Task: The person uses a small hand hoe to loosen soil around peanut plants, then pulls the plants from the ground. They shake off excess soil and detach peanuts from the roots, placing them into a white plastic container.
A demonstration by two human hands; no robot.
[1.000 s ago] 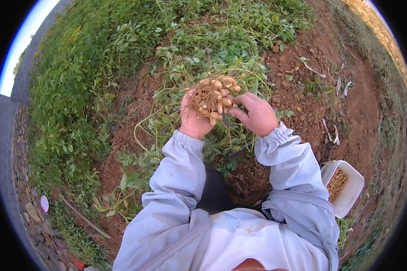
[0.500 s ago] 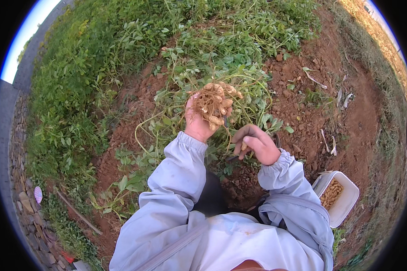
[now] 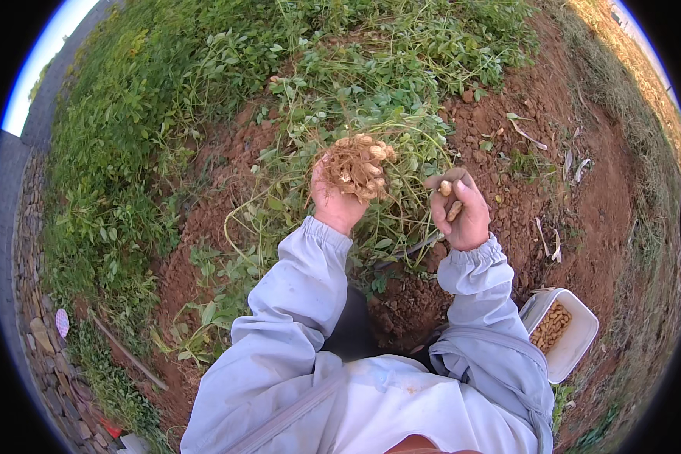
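left hand: our left hand point(image 3: 333, 198) has its grip tight on the peanut clump point(image 3: 359, 165), held up over the green vines point(image 3: 371, 113)
right hand: our right hand point(image 3: 460, 213) is curled round a couple of loose peanut pods point(image 3: 448, 198), just beside the clump
tub: white tub point(image 3: 576, 342) of pods on the red soil point(image 3: 583, 219), lower right

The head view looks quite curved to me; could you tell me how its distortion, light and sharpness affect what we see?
Head view: strong fisheye bending, black corners around a round image; soft, even daylight with no hard shadows or glare; the left hand with its peanut cluster and the right hand are fairly sharp; the white tub near the rim is stretched.
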